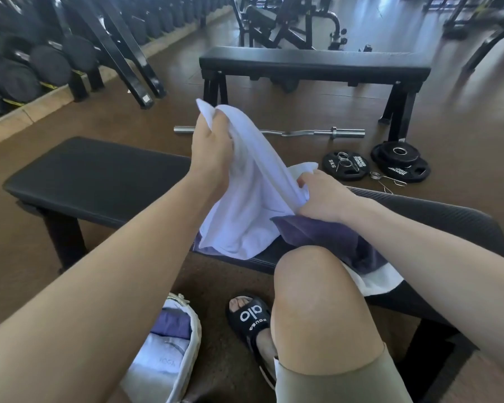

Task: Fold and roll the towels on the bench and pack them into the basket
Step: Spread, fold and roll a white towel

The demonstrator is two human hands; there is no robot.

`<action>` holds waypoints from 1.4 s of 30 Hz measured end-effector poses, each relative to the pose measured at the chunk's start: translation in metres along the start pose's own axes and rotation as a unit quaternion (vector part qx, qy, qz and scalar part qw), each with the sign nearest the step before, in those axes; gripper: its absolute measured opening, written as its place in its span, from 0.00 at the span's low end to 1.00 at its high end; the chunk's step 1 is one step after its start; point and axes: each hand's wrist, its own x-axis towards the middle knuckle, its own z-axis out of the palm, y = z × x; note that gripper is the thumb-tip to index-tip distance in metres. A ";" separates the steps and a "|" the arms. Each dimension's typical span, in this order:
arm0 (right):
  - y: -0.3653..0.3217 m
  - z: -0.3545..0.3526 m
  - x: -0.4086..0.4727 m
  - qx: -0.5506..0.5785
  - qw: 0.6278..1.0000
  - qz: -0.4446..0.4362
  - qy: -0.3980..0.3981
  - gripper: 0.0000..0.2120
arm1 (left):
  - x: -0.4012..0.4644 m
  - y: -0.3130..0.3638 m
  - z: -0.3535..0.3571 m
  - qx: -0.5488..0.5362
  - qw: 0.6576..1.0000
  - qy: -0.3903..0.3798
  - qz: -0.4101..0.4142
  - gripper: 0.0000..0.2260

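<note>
A white towel (pixel 253 199) hangs stretched between my two hands above the black bench (pixel 99 181). My left hand (pixel 213 149) grips its upper corner, raised over the bench. My right hand (pixel 323 199) pinches its lower edge, close to the bench surface. Under my right hand lies a dark purple towel (pixel 326 239), with another white towel (pixel 376 280) beneath it near the bench's front edge. The white basket (pixel 195 330) stands on the floor at the lower left, holding a purple towel (pixel 172 321) and pale folded ones (pixel 160 362).
My right knee (pixel 317 301) and sandalled foot (pixel 253 318) are in front of the bench. Beyond it on the floor lie a curl bar (pixel 317 132), weight plates (pixel 399 161) and spring collars. A second bench (pixel 314 65) and a dumbbell rack (pixel 41 65) stand farther back.
</note>
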 end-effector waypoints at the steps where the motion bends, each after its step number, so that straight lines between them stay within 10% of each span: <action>1: 0.001 0.000 -0.001 -0.004 1.000 0.004 0.013 0.25 | 0.003 0.002 -0.001 -0.068 0.996 0.002 -0.060 0.12; 13: 0.017 0.006 -0.004 -0.074 0.996 0.031 -0.036 0.25 | 0.014 0.007 -0.025 -0.323 0.925 0.062 -0.192 0.16; 17: 0.016 0.015 -0.003 -0.063 0.996 0.052 0.017 0.25 | -0.010 0.004 -0.032 0.079 0.985 -0.135 -0.071 0.26; 19: 0.011 0.020 -0.003 -0.069 0.995 0.065 0.030 0.25 | -0.021 -0.007 -0.030 0.440 0.838 -0.302 0.117 0.27; 22: 0.003 0.028 -0.004 -0.085 0.992 0.077 0.045 0.23 | -0.037 -0.022 -0.023 0.702 0.581 -0.375 0.170 0.26; 25: 0.002 0.031 -0.010 -0.109 0.990 0.076 0.052 0.23 | -0.041 -0.027 -0.013 0.756 0.518 -0.314 0.247 0.09; 29: 0.007 0.029 -0.016 -0.094 0.989 0.086 0.075 0.18 | -0.029 -0.018 -0.020 0.696 0.599 -0.227 0.324 0.08; 34: 0.003 0.013 -0.018 -0.047 0.989 0.087 0.110 0.17 | -0.021 -0.001 -0.022 0.469 0.812 -0.029 0.347 0.05; 37: 0.008 0.006 -0.021 -0.052 0.988 0.102 0.104 0.15 | -0.019 0.012 -0.012 0.182 0.957 0.055 0.217 0.01; 42: 0.030 0.001 -0.035 -0.127 0.978 0.157 0.060 0.18 | -0.004 0.029 -0.025 -0.145 0.986 0.082 -0.013 0.15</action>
